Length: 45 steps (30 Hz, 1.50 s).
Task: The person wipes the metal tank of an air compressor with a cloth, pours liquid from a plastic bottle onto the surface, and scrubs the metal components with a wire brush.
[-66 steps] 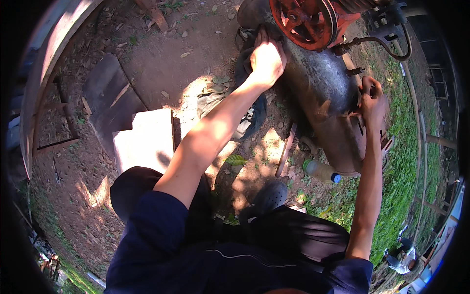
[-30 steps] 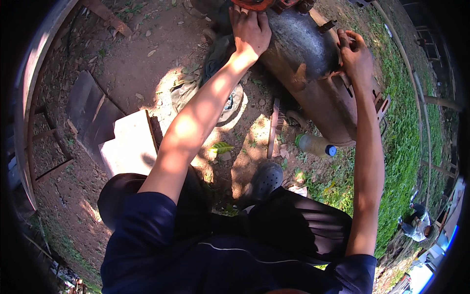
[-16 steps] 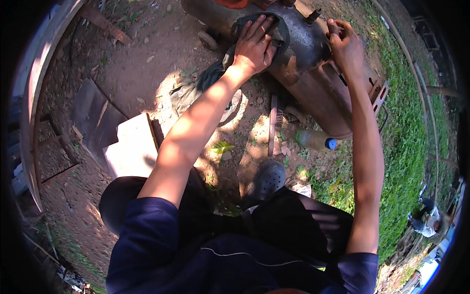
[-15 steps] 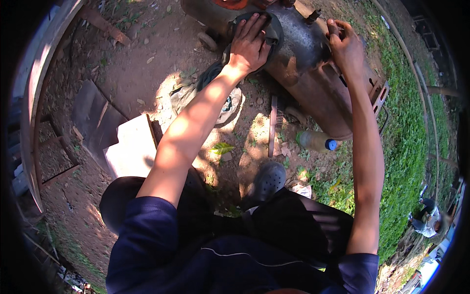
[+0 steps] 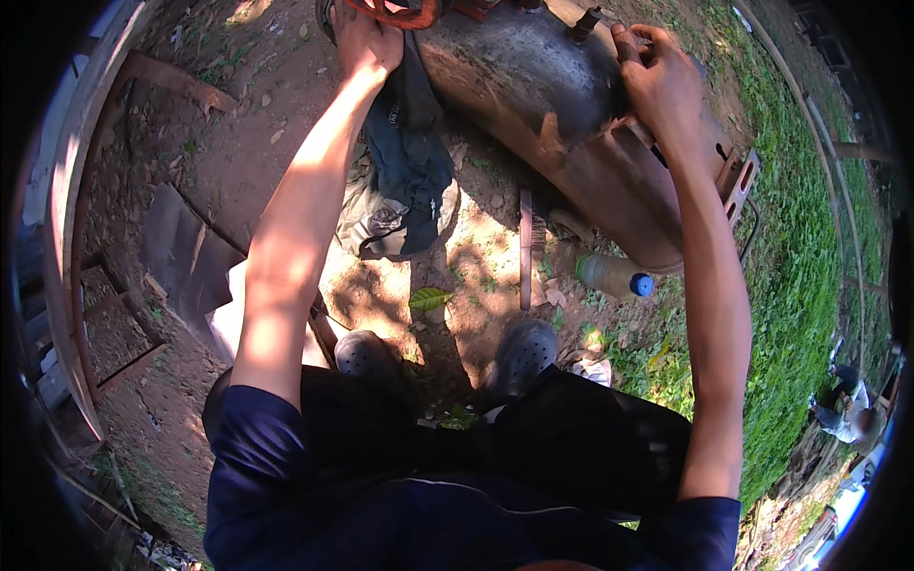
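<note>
A rusty metal tank with a dark grey, soot-stained patch lies across the top of the view. At its left end my left hand is closed on a dark cloth that hangs down beside the tank; the fingertips are partly hidden near an orange-red ring. My right hand is at the tank's right side with curled fingers, thumb and forefinger close together; whatever lies between them is too small to make out. Near it a short dark fitting sticks up from the tank.
Below the tank a pale bundle of cloth lies on the dirt. A wire brush and a bottle with a blue cap lie nearer me. Metal sheets rest at left, beside a rusty frame. Another person is far right.
My left hand has moved left along the tank to its end, drawing the dark cloth off the middle. My right hand has shifted slightly left and stays curled.
</note>
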{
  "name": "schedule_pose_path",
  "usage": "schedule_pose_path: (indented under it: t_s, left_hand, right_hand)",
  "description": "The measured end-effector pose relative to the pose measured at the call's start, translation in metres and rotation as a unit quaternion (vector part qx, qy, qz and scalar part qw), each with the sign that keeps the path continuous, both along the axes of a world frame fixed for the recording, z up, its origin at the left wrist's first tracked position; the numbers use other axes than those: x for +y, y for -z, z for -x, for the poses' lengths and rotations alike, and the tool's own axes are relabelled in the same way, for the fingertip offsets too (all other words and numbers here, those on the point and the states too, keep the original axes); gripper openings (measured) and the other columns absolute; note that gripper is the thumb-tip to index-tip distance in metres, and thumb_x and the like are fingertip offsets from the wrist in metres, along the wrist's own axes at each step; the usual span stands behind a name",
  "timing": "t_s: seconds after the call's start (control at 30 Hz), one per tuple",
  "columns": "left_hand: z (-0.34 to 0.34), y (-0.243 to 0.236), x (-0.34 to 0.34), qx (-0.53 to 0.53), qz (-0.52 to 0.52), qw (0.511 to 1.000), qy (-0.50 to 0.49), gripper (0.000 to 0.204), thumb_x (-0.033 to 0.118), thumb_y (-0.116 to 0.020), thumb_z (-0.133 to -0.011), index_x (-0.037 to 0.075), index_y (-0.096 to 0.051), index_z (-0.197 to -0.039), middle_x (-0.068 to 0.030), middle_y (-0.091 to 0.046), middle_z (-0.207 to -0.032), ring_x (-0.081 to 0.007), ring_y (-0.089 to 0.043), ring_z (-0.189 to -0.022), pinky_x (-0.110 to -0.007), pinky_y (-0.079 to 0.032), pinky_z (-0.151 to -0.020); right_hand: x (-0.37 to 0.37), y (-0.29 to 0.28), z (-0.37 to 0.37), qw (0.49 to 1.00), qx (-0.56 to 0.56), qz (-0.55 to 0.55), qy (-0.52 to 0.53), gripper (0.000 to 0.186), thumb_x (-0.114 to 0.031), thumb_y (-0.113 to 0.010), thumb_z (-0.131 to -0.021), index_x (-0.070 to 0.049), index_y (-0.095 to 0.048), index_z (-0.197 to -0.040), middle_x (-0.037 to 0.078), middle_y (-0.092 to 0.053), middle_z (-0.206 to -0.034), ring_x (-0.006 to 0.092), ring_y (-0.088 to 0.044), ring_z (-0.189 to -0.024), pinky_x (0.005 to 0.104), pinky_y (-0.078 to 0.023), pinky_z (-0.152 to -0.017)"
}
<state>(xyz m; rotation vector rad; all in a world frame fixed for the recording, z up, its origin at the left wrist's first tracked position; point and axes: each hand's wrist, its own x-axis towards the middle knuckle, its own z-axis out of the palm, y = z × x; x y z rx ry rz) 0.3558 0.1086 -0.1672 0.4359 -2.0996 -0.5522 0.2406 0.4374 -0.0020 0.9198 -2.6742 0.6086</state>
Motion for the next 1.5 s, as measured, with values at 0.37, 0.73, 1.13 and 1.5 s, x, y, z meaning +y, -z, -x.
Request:
schedule_pose_path:
  t_s: [0.37, 0.73, 1.13, 1.5]
  left_hand:
    - [-0.028, -0.08, 0.061, -0.308, 0.014, 0.944, -0.116, 0.027, 0.027, -0.057, -0.088, 0.004, -0.068, -0.095, -0.0214, -0.07, -0.084, -0.0418, -0.069, -0.079, -0.05, -0.058, -0.069]
    - [-0.036, -0.044, 0.118, -0.094, 0.12, 0.988, -0.018, 0.04, 0.024, -0.054, -0.093, -0.013, -0.064, -0.106, -0.0345, -0.061, -0.119, -0.0463, -0.055, -0.119, -0.044, -0.048, -0.1]
    - [-0.024, -0.031, -0.02, -0.218, 0.057, 0.973, -0.048, 0.043, 0.036, -0.063, -0.086, 0.007, -0.063, -0.118, -0.0198, -0.067, -0.11, -0.0397, -0.064, -0.104, -0.049, -0.053, -0.086]
    - [-0.009, -0.041, 0.129, -0.071, -0.103, 0.992, -0.03, 0.037, 0.022, -0.049, -0.094, -0.009, -0.064, -0.108, -0.029, -0.053, -0.135, -0.0502, -0.044, -0.129, -0.051, -0.04, -0.107]
  right_hand:
    - [-0.004, -0.005, -0.007, 1.0, -0.015, -0.002, 0.001, 0.052, -0.048, -0.053, -0.096, -0.003, -0.063, -0.119, 0.014, -0.074, -0.086, 0.0293, -0.07, -0.091, 0.042, -0.034, -0.11]
    - [-0.003, -0.002, -0.004, 1.0, -0.004, -0.015, 0.009, 0.053, -0.049, -0.05, -0.097, -0.002, -0.063, -0.119, 0.013, -0.074, -0.084, 0.0301, -0.07, -0.09, 0.0412, -0.032, -0.112]
    - [-0.007, 0.002, -0.006, 0.999, -0.008, -0.031, -0.009, 0.056, -0.051, -0.047, -0.098, -0.004, -0.061, -0.125, 0.012, -0.074, -0.083, 0.0265, -0.071, -0.093, 0.0408, -0.03, -0.114]
    - [0.006, 0.015, 0.016, 0.999, 0.04, -0.016, 0.017, 0.058, -0.055, -0.054, -0.093, -0.005, -0.066, -0.12, 0.012, -0.074, -0.094, 0.0334, -0.065, -0.104, 0.0409, -0.046, -0.096]
